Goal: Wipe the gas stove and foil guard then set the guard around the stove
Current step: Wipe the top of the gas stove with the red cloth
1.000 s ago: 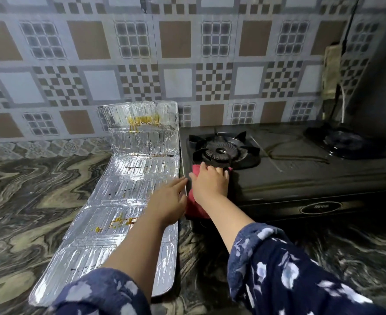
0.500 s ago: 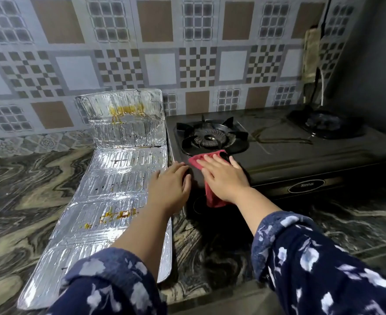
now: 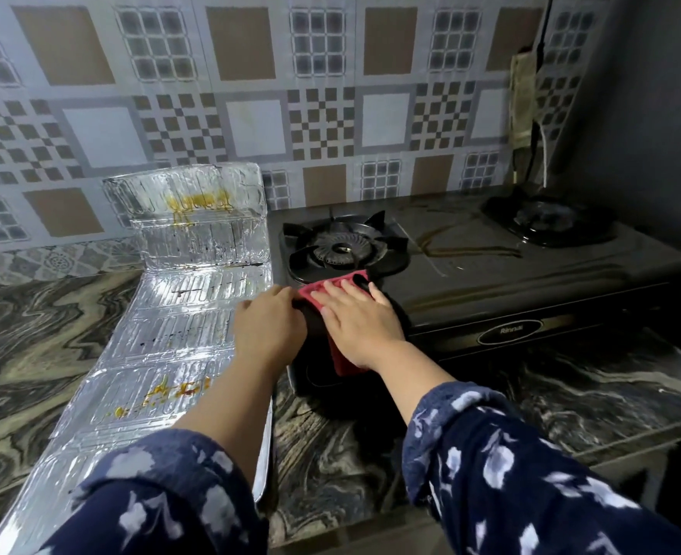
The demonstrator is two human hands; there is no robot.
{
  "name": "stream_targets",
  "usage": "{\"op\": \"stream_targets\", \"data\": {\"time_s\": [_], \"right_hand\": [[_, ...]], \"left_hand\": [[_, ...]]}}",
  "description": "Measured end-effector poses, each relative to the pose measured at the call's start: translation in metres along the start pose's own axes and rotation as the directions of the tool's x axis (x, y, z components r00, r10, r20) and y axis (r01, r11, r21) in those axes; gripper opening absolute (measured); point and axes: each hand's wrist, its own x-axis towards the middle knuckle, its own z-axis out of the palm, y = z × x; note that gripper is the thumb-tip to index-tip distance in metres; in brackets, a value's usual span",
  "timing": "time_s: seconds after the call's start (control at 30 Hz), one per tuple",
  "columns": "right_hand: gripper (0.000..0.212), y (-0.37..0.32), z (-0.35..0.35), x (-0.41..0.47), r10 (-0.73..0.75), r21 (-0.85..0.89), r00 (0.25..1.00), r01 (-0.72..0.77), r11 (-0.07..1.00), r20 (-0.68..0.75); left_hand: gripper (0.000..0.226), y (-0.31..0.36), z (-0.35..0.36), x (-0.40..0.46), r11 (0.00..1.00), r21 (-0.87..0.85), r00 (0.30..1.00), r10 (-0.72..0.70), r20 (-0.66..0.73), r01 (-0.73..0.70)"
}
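A black two-burner gas stove [image 3: 531, 286] stands on the marble counter against the tiled wall. My right hand [image 3: 361, 320] lies flat, fingers straight, on a red cloth [image 3: 315, 290] at the stove's front left corner, just in front of the left burner [image 3: 341, 248]. My left hand [image 3: 268, 328] rests against the stove's left edge, its fingers touching the corner; how they curl is hidden. The silver foil guard [image 3: 178, 326] lies unfolded on the counter left of the stove, its far panel propped against the wall, with yellow-orange stains on it.
The dark marble counter [image 3: 30, 346] spreads left of the foil and in front of the stove. The right burner [image 3: 547, 220] sits near a dark side wall. A cord and a plug board [image 3: 525, 102] hang on the wall behind it.
My right hand has slid the red cloth a little to the right along the stove's front left corner and flattened on it. My left hand has stayed at the stove's left edge.
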Motion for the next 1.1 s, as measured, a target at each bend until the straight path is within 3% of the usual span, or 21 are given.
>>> {"op": "stream_targets", "data": {"time_s": [0.3, 0.47, 0.73, 0.9, 1.1], "right_hand": [[0.047, 0.128, -0.03, -0.02, 0.175, -0.032, 0.984, -0.174, 0.984, 0.02], [0.051, 0.144, -0.036, -0.002, 0.284, -0.052, 0.95, -0.28, 0.959, 0.127], [0.046, 0.157, -0.035, -0.021, 0.026, 0.011, 0.999, -0.026, 1.0, 0.044], [0.047, 0.236, -0.053, -0.036, 0.208, -0.04, 0.977, -0.206, 0.978, 0.044], [0.051, 0.297, -0.072, -0.024, 0.424, -0.082, 0.897, -0.417, 0.905, 0.125]], "left_hand": [[0.038, 0.083, 0.019, 0.014, 0.992, -0.059, 0.994, 0.112, -0.011, -0.112], [0.038, 0.102, 0.027, 0.019, 0.992, -0.057, 0.99, 0.119, 0.073, -0.115], [0.033, 0.145, 0.022, 0.033, 0.987, -0.104, 0.982, 0.134, 0.132, -0.121], [0.028, 0.197, 0.028, 0.045, 0.971, -0.165, 0.962, 0.203, 0.182, -0.174], [0.037, 0.224, 0.036, 0.052, 0.956, -0.194, 0.94, 0.262, 0.218, -0.221]]}}
